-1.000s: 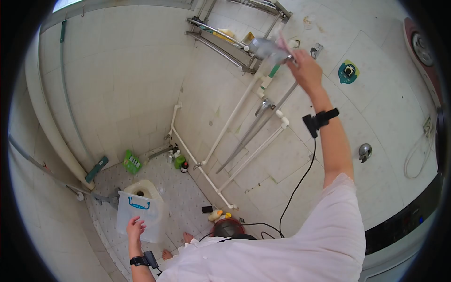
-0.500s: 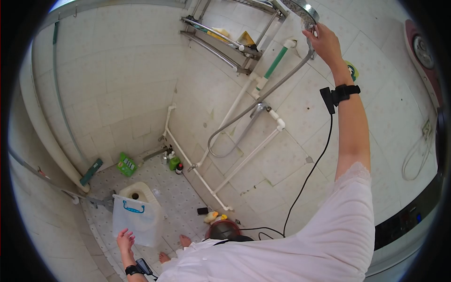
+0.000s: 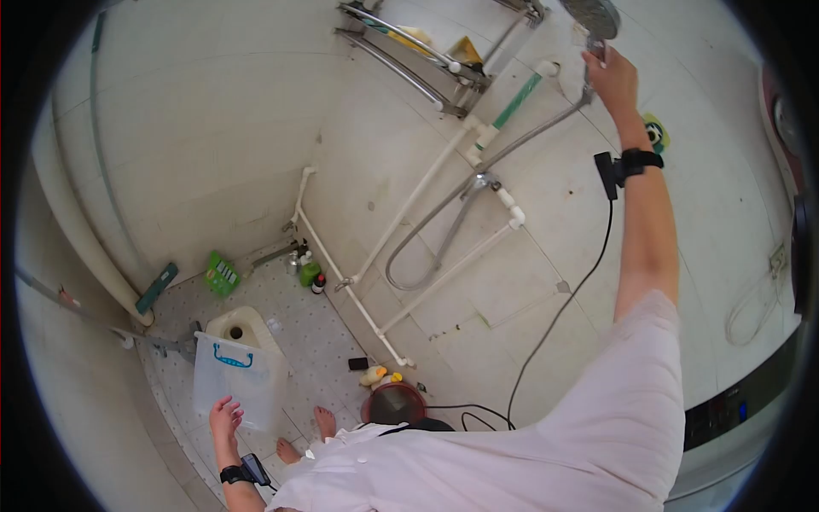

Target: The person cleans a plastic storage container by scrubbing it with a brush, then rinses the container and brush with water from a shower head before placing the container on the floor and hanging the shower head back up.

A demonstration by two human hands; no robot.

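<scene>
My right hand [image 3: 614, 81] is raised at the upper right, its fingers wrapped round the handle of a chrome shower head [image 3: 595, 17]. A grey shower hose [image 3: 520, 141] hangs from it in a loop to a wall tap [image 3: 485, 181]. Low on the left, my left hand [image 3: 225, 418] is open, its fingers loosely apart and nothing in them. It appears in front of a translucent plastic box [image 3: 273, 384] with a blue handle [image 3: 232, 355]. Whether the hand touches the box, I cannot tell. The box stands by a squat toilet [image 3: 247, 320].
A metal rack [image 3: 409, 77] is on the wall, with white pipes [image 3: 418, 205] below. Bottles [image 3: 309, 273] and a green basket [image 3: 222, 273] stand along the floor's edge. A red basin [image 3: 397, 403] is close to my feet [image 3: 324, 422]. A black cable [image 3: 554, 316] runs from my right wrist.
My right hand and the shower head have shifted slightly right in view. The view has tilted a little, and the box appears slightly farther left. My left hand stays open.
</scene>
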